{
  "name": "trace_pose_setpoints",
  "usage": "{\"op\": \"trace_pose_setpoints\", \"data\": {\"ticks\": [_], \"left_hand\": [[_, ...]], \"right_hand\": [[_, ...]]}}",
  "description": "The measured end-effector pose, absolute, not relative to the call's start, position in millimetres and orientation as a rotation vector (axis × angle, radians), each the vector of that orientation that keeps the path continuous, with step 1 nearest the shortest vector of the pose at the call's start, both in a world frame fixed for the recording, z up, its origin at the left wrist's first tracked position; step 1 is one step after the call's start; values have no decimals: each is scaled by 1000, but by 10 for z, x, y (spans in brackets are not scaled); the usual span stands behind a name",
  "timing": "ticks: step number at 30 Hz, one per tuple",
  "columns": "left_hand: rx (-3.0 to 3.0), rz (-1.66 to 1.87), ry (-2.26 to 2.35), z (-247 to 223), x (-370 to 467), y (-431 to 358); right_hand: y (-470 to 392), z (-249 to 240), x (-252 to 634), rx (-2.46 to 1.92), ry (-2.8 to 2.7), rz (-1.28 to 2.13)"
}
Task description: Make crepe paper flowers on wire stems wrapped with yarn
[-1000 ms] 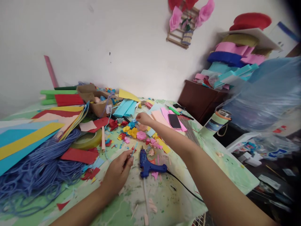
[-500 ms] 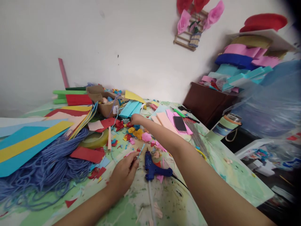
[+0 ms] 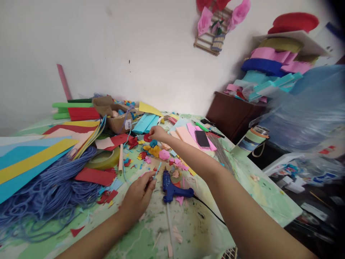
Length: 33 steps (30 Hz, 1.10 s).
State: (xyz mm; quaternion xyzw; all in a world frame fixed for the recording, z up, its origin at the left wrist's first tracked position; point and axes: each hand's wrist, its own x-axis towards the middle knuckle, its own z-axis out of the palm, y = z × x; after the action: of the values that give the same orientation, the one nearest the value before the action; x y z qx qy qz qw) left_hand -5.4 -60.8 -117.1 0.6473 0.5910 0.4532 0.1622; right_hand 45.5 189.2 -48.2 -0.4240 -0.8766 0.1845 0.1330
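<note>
While pinching a thin light-blue strip [image 3: 158, 169] in the left hand [image 3: 139, 194], grips a small red paper piece [image 3: 147, 138] at the fingertips of the right hand [image 3: 158, 133], near yellow paper flowers [image 3: 154, 151]. Has a blue plastic glue gun [image 3: 172, 191] lying just beside the left hand on the green patterned table [image 3: 258, 194], with a black phone [image 3: 202, 139] on pink paper [image 3: 212, 143] farther right.

Your glue gun [image 3: 176, 191] showing deep blue at six o'clock, your table [image 3: 265, 194] showing mottled green-and-white, your rope [image 3: 54, 183] showing periwinkle at eight o'clock
</note>
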Motion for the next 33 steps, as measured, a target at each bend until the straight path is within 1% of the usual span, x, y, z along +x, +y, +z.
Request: {"op": "trace_pose_setpoints", "data": {"ticks": [6, 10, 13, 17, 20, 26, 30, 33], "left_hand": [[1847, 1264, 1665, -1129, -61, -601], [1867, 1260, 1667, -1146, -70, -598], [1874, 1252, 1690, -1150, -70, -598], [1873, 1265, 1699, -1146, -75, -599], [1829, 1298, 1700, -1152, -106, -597], [1549, 1454, 1708, -1143, -219, -555], [1395, 1531, 1683, -1087, -229, -532], [1363, 1523, 1668, -1065, -209, -531]], "right_hand": [[1592, -517, 992, -1213, -2407, 715], [1329, -660, 1120, -1150, -2504, 833], [1175, -736, 1071, -1078, -2609, 834], [1068, -743, 1009, -978, -2727, 764], [1014, -666, 1090, -963, -2708, 654], [593, -554, 1724, -974, -2602, 431], [141, -655, 2140, -958, -2697, 327], [-73, -752, 2209, -945, -2816, 281]]}}
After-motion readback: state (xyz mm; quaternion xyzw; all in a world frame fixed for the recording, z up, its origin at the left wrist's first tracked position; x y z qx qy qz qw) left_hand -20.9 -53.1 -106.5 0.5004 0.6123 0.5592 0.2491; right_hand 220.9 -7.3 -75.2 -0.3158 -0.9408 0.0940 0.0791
